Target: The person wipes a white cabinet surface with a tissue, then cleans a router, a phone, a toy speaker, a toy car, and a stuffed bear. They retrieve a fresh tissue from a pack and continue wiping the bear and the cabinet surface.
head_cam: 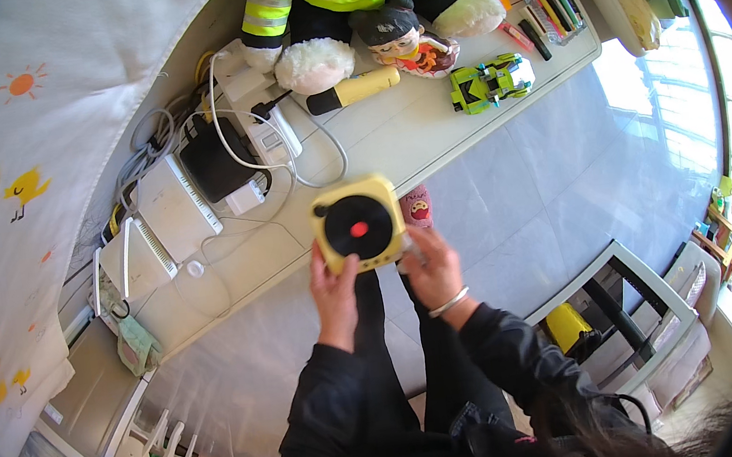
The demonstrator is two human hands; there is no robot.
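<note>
My left hand (pixel 335 297) holds a small yellow box styled as a record player (pixel 392 208), with its thumb on the front edge. A black disc (pixel 338 227) with a red centre covers most of the top, and a row of small buttons runs along the near edge. My right hand (pixel 436 268) is at the box's lower right corner, its fingers closed on a small greyish object (pixel 414 250) that is too blurred to name. The box is held up in front of the near edge of a long white cabinet (pixel 382 134).
White routers (pixel 175 207), a black box (pixel 217 158), a power strip (pixel 276 137) and loose cables lie on the cabinet's left. Further right are a yellow bottle-shaped object (pixel 362 87), a plush toy (pixel 315 63), a doll (pixel 398 39) and a green toy car (pixel 492 83). A grey-framed stand (pixel 605 250) is at right.
</note>
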